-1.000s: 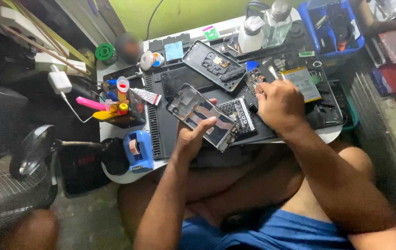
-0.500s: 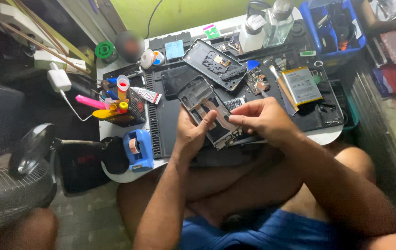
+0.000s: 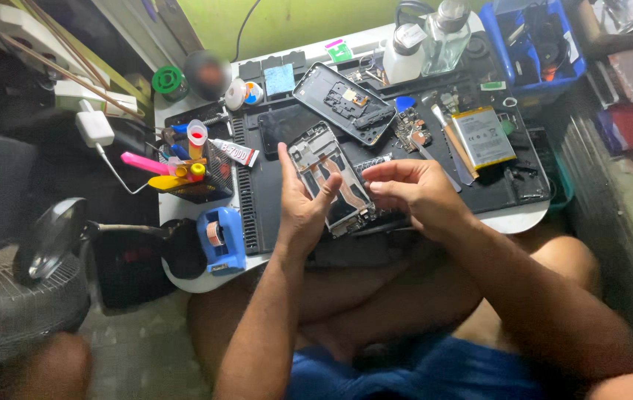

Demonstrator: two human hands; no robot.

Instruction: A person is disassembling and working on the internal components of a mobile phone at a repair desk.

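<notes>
My left hand [image 3: 303, 210] holds an opened phone frame [image 3: 329, 178] tilted up over a black work mat [image 3: 265, 200], thumb pressed on its inner face. Just right of the frame's lower end is my right hand [image 3: 414, 194], with thumb and fingertips pinched together; whether a small part sits between them cannot be told. A second phone back housing [image 3: 342, 102] lies on the mat behind. A small circuit board [image 3: 409, 131] and a flat battery [image 3: 484, 136] rest to the right.
A black mesh holder [image 3: 196, 178] with tubes and pens stands at the left, with a blue tape dispenser [image 3: 222, 237] in front. Clear bottles [image 3: 435, 41] and a blue bin [image 3: 535, 44] are at the back. A fan [image 3: 17, 296] stands on the floor at left.
My right hand came back from the parts at the right of the mat to the phone frame. My left hand turned the frame more upright.
</notes>
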